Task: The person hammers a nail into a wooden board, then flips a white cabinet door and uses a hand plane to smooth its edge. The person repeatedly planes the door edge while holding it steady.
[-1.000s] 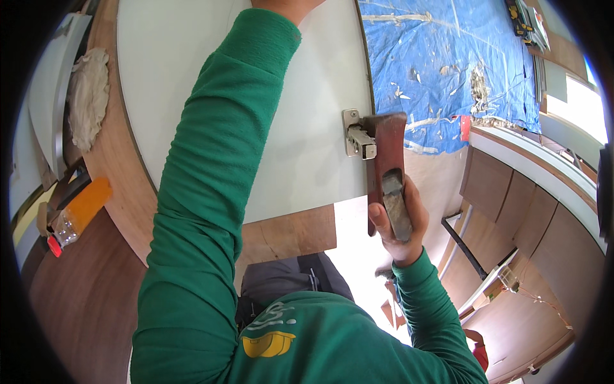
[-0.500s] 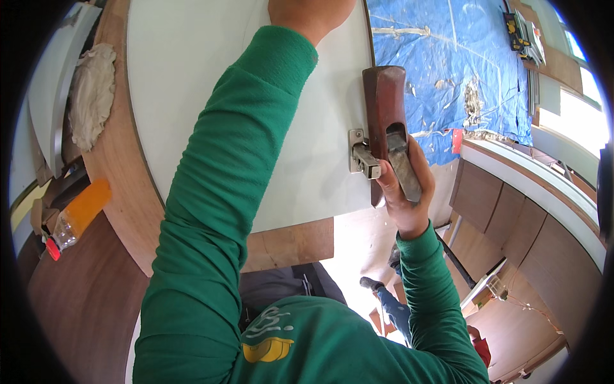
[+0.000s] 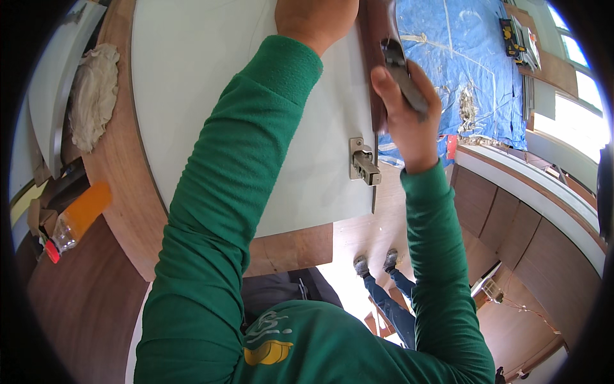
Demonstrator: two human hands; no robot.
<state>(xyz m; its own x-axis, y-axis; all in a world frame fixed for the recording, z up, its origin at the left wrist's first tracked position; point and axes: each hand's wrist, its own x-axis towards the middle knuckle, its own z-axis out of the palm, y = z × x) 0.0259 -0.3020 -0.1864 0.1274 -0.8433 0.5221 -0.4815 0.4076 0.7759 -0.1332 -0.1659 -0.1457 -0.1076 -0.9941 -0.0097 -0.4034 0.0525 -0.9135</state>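
Observation:
My right hand [image 3: 409, 121] is wrapped round a reddish-brown wooden hand plane [image 3: 380, 22], its thumb on the near side and the metal blade [image 3: 408, 86] between thumb and fingers. The plane rides along the right edge of a white cabinet door panel [image 3: 204, 89]; its far end runs out of view. A metal cup hinge [image 3: 364, 165] is fixed near that edge, closer to me than the plane. My left hand [image 3: 318, 22] is over the far part of the panel, its fingers cut off by the upper rim of the picture.
The panel lies on a wooden board [image 3: 297, 246]. To the left are a crumpled whitish cloth [image 3: 94, 96] and a bottle of orange liquid [image 3: 80, 211]. Blue sheeting [image 3: 460, 57] with debris covers the floor at right. Another person's legs [image 3: 387, 297] stand behind, near brown cabinets [image 3: 505, 211].
My right hand has pushed the plane away from me along the panel's edge, past the hinge. My left hand stays nearly in place. The other person's legs have shifted.

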